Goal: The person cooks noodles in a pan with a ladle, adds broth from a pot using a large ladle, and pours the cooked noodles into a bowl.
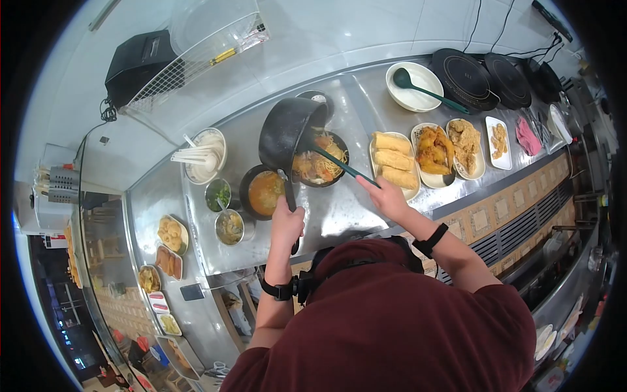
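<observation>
My left hand (286, 224) is closed around the handle of a black pot (279, 138). The pot is tipped on its side, its mouth facing a black bowl of noodles (330, 157) on the steel counter. My right hand (388, 198) grips a dark green long-handled utensil (347, 170). The utensil's far end reaches to the pot's rim over the noodles, and its head is hidden. Beside the pot, partly behind my left hand, stands another black bowl with orange-red soup (262, 195).
Metal cups of chopped greens (221, 195) and a yellowish topping (230, 227) stand left of the soup, near a spoon container (206, 157). To the right are plates of rolls (394, 160) and fried food (434, 151), a white bowl with a green ladle (413, 91), and black hotplates (464, 75).
</observation>
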Motion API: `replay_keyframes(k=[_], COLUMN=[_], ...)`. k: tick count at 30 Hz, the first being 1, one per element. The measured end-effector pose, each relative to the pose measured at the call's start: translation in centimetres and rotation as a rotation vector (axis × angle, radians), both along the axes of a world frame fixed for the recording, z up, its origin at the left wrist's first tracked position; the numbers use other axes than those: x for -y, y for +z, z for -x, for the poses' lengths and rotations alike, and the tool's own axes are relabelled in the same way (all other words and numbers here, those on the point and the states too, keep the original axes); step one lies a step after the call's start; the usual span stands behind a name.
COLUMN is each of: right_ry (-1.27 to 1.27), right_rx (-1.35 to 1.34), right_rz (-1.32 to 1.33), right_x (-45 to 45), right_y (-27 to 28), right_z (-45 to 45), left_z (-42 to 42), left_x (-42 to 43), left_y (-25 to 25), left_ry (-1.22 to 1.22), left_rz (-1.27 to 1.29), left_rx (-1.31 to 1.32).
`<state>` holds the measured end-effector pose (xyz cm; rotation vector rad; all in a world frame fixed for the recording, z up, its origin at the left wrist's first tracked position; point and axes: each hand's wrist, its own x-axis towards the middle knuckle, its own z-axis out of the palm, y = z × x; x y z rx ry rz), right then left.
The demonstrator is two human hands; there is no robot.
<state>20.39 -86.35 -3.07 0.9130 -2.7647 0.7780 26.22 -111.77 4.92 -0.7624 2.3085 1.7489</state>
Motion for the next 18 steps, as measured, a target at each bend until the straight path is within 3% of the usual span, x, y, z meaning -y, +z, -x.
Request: replay_keyframes(k=[5, 9, 12, 15, 18], right_ry=[-0.017, -0.064, -0.123, -0.066, 0.064], right_rx=[-0.027, 0.013, 0.192, 0.093, 0.046], right_rz=[-0.080, -0.025, 0.183, 0.419, 0.245], right_x=[-3.6, -4.3, -2.7, -1.0, -1.6], right_y=[-2.0, -3.9, -2.1, 0.7, 2.5], right_z=[-0.7, -0.5, -0.5, -0.1, 0.2], left_z=[0.4, 0.7, 0.8, 0.8, 0.5], left_x=[-0.1, 0.8, 1.3, 2.2, 2.8], left_y=[0.6, 0.4, 0.8, 1.1, 1.6], left_ry=[-0.003, 0.054, 0.081, 0.089, 0.101], left_rz=[0.166, 0.091, 0.057, 0.013, -0.076], left_rx=[0.040, -0.008, -0.041, -0.068, -0.097])
